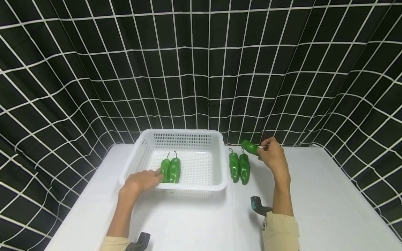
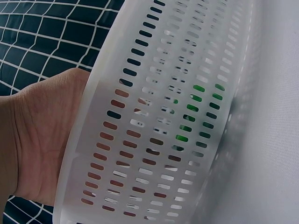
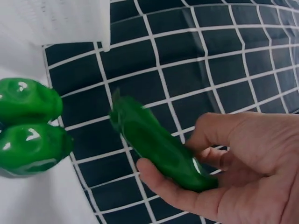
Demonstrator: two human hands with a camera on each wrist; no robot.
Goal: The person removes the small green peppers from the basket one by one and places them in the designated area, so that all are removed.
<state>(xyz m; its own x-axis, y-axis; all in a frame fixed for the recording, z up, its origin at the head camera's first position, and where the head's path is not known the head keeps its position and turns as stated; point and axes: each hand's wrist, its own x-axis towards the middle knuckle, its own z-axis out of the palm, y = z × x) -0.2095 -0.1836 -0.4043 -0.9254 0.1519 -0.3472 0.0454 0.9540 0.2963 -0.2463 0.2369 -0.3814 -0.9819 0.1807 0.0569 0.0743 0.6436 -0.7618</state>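
Note:
My left hand (image 1: 141, 181) reaches over the near rim into a white slotted basket (image 1: 186, 187). Its fingertips pinch the lower end of a green pepper (image 1: 165, 165) on the basket floor. Close beside that one lies a second green pepper (image 1: 175, 170), stem pointing away. From the left wrist view, the basket wall (image 2: 154, 93) hides most of the fingers, and green shows through the slots. Right of the basket, my right hand (image 1: 272, 155) grips another green pepper (image 3: 156, 144) by one end, thumb and fingers around it, tilted above the table's back edge.
Two more green peppers, a left one (image 1: 233, 167) and a right one (image 1: 244, 169), lie side by side on the white table (image 1: 201, 223), just right of the basket. A black curtain with a white grid (image 1: 201, 62) encloses the table's back and sides.

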